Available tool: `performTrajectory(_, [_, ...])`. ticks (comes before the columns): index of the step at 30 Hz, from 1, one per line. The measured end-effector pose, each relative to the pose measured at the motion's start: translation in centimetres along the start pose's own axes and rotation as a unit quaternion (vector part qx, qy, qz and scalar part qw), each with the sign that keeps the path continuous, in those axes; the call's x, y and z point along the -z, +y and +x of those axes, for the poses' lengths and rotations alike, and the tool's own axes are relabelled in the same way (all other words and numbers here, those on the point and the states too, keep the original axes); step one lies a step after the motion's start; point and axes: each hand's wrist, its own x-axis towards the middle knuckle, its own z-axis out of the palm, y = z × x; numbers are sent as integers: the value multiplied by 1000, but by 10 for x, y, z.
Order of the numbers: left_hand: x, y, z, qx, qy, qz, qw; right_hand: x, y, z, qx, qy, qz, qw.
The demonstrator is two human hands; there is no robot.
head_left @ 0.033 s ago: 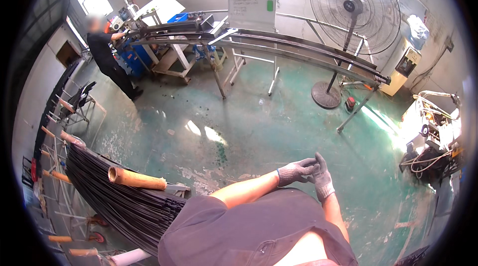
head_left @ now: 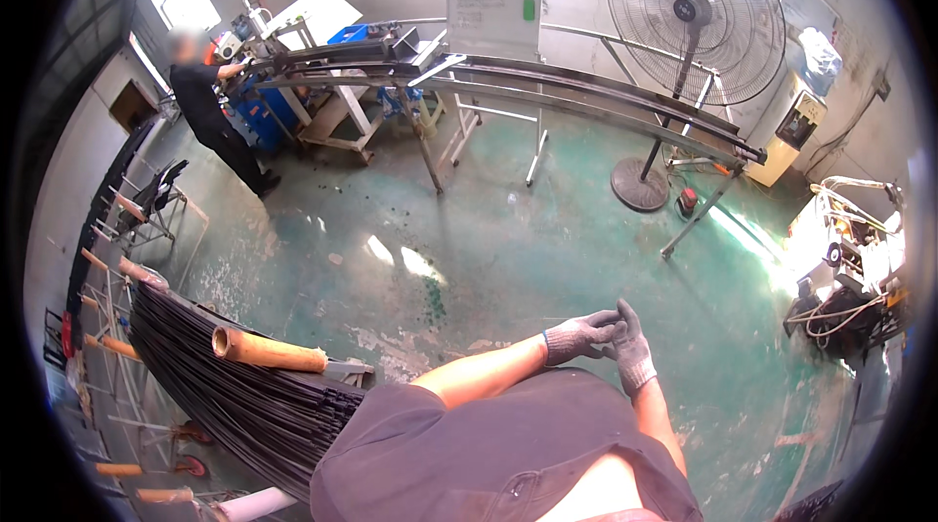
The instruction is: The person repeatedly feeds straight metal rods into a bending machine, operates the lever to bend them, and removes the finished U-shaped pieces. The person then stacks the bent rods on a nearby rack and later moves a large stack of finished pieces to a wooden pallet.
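Meeting in front of the person's dark shirt, the gloved left hand [head_left: 578, 336] and gloved right hand [head_left: 633, 354] press together, fingers touching, clamped on nothing visible. Nearest lies a bundle of thin black rods [head_left: 234, 390] on a rack at lower left, a cardboard tube [head_left: 269, 350] resting across it.

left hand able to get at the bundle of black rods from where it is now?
Probably yes. The left hand is gloved and pressed against the right hand out in front, holding nothing. The bundle of black rods lies on its rack at the person's lower left, with nothing between; it looks like a sideways reach.
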Motion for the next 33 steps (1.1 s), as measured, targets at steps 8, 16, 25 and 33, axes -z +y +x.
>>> performTrajectory(8, [0,6,1,0,-116,-66,991,0,-27,-11,61,-88,32,994])
performTrajectory(16, [10,24,1,4,-202,-57,978,1,-46,-20,122,-140,-36,982])
performTrajectory(25, [16,11,25,-19,-257,-68,964,-11,-44,-27,168,-91,1,982])
performTrajectory(33, [1,39,-1,192,-222,-378,878,-12,-45,-22,190,-99,-70,974])
